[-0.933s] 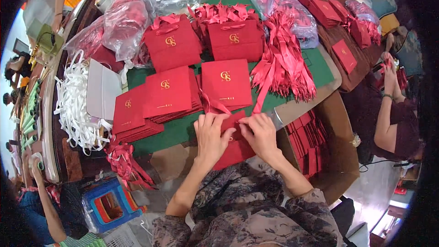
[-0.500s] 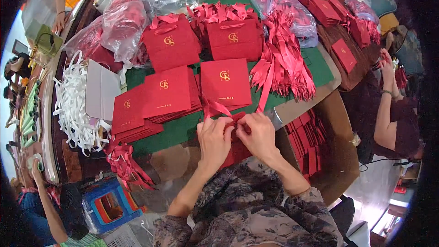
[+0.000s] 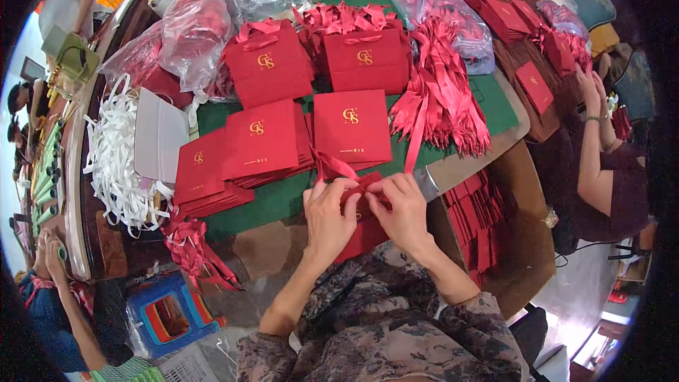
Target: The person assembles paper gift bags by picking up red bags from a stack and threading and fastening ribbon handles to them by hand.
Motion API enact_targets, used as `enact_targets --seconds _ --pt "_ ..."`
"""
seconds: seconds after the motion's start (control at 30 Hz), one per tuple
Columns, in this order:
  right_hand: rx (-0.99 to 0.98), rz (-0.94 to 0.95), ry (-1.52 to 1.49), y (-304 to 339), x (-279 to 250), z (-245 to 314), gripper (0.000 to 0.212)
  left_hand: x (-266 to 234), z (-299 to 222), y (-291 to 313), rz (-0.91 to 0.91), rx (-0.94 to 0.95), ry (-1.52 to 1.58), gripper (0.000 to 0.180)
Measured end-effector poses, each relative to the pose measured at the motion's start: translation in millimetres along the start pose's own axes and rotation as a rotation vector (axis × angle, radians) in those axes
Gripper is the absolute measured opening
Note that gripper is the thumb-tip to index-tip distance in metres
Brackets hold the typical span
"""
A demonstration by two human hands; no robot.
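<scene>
A small red paper gift bag (image 3: 362, 235) hangs before me, its lower part close to my lap. My left hand (image 3: 329, 213) pinches the left side of its top edge, fingers curled. On the other side, my right hand (image 3: 402, 206) is closed with thumb and fingertips together at the same edge. A red satin ribbon (image 3: 416, 143) runs up from the right fingers, and a ribbon loop (image 3: 334, 164) rises by the left ones. What the fingertips press on is partly hidden. Just beyond lie stacks of flat red bags (image 3: 262, 143) (image 3: 351, 127).
Upright bags with ribbon handles (image 3: 267, 64) and a heap of red ribbons (image 3: 442, 110) stand farther back on the green tabletop (image 3: 262, 216). White ribbons (image 3: 124, 170) lie left. A cardboard box (image 3: 527, 219) of red bags is at right. Other people sit on both sides.
The bag's top edge shows a little higher between my hands, and more of its front is visible. Both hands stay at nearly the same place, still pinching.
</scene>
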State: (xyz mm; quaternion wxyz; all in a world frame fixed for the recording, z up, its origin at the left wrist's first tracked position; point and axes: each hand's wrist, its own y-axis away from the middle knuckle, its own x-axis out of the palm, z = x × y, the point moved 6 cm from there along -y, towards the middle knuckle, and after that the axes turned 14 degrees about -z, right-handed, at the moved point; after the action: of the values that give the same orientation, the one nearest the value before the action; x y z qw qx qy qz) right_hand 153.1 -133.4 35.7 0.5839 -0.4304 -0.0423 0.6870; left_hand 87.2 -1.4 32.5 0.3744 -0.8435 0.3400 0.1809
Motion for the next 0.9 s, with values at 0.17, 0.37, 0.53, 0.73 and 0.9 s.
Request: enact_targets --seconds 0.17,0.37,0.53,0.73,0.9 --pt "-0.056 0.015 0.012 1 6 -2 0.018 0 -2 3 0.016 0.006 -0.006 0.012" --pt "-0.001 -0.004 -0.158 -24 -9 -5 0.013 -3 -5 4 0.004 0.106 -0.044 0.011" --pt "-0.064 0.421 -0.155 -36 8 -22 0.015 -9 -19 9 -0.067 0.290 -0.067 0.009" --pt "-0.077 0.796 -0.281 -40 34 -33 0.020 -6 -27 10 -0.029 0.421 -0.046 0.008" --pt "0.141 0.538 -0.426 -29 42 -32 0.017 -9 -13 3 -0.039 0.248 -0.036 0.013"
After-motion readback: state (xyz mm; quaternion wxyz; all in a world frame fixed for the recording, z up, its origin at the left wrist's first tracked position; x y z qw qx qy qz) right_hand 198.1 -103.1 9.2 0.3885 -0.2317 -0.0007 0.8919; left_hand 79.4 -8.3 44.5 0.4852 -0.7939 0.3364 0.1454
